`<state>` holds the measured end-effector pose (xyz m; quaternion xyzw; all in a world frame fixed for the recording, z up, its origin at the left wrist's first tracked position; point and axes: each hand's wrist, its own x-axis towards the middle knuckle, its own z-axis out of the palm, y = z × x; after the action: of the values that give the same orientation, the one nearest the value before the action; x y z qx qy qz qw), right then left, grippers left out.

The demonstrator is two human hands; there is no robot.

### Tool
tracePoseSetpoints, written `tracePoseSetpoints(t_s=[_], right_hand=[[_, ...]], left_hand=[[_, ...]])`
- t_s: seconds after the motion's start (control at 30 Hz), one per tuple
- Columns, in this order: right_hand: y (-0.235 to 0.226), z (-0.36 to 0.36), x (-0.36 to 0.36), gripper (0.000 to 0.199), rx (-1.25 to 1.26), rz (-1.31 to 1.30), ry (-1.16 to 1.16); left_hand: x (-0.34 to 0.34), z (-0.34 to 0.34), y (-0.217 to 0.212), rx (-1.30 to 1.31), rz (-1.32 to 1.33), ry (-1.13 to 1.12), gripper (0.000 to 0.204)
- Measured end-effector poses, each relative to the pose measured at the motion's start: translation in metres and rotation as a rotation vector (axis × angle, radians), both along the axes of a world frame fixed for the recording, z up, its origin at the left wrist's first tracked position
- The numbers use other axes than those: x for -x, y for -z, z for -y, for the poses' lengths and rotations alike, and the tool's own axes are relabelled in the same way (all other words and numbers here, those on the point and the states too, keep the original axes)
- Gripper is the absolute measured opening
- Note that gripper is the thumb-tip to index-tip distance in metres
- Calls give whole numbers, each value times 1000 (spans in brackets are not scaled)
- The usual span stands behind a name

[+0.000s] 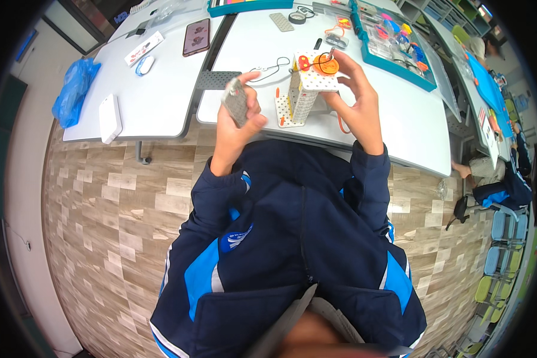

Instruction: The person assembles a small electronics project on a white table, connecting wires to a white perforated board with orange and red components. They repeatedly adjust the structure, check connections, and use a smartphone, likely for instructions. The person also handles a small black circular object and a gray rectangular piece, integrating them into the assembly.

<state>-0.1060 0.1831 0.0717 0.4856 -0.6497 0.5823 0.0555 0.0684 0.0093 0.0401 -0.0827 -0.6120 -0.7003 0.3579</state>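
On the white table's near edge stands a small tower model point(304, 95) built of white perforated plates, with an orange disc point(326, 64) and a red piece point(304, 62) on top. My right hand point(364, 107) curls round its right side, fingertips at the disc and thumb lower down by the upper plate. Left of the tower, my left hand point(235, 134) is raised, fingers closed round a flat grey rectangular piece point(236, 106). What that piece is cannot be made out. A thin dark cord point(274, 67) lies between this hand and the tower's top.
A teal-edged parts case point(394, 65) with colourful pieces lies at the right. Far back are a grey perforated plate point(281, 22) and a roll of tape point(297, 17). On the left table are a phone point(197, 37), a white box point(110, 118) and a blue plastic bag point(76, 89).
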Motion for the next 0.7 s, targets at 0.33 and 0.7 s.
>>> tracePoseSetpoints(t_s=[0.33,0.7], right_hand=[[-59,-18,-47,52,-106,-418,111],[-37,-34,-37,25,308,368,-16]], left_hand=[[-6,-61,-76,640,72,-378,62],[-5,-127,-28,621,151,-2,84]])
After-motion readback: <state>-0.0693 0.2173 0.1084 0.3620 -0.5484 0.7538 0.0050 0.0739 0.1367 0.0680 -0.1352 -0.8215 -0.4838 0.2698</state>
